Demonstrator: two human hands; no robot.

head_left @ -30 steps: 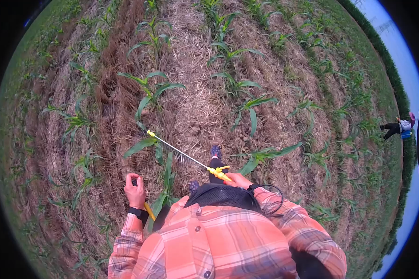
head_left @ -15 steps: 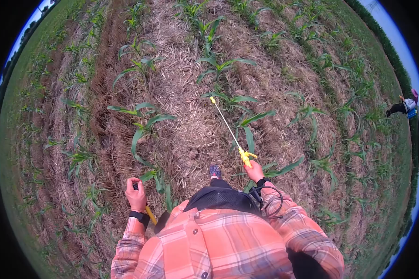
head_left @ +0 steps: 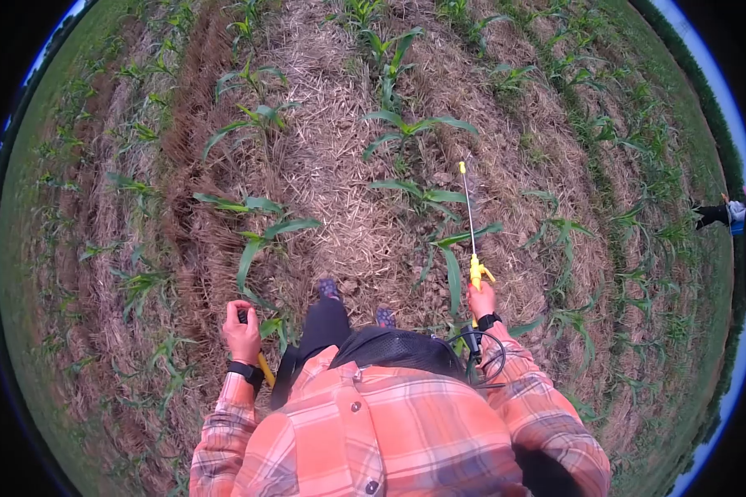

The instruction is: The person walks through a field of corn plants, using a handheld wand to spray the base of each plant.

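Note:
My right hand (head_left: 481,300) is wrapped round the yellow handle of a spray wand (head_left: 476,269). Its thin metal tube points forward, and the yellow nozzle (head_left: 462,167) hangs over the ground beside a row of young maize plants (head_left: 406,126). On the left, my left hand (head_left: 242,333) is closed round the black end of a lever (head_left: 264,367), whose yellow shaft runs back beside my hip. A black hose (head_left: 499,364) loops by my right wrist.
Rows of green seedlings (head_left: 261,236) stand on both sides of a straw-covered strip (head_left: 340,199). My two patterned shoes (head_left: 329,288) show below. Far right, another person (head_left: 721,214) stands near the field's edge.
The wand and my right hand have swung to the right, so the nozzle now lies right of the maize row. A second shoe and a dark trouser leg have come into view on the left.

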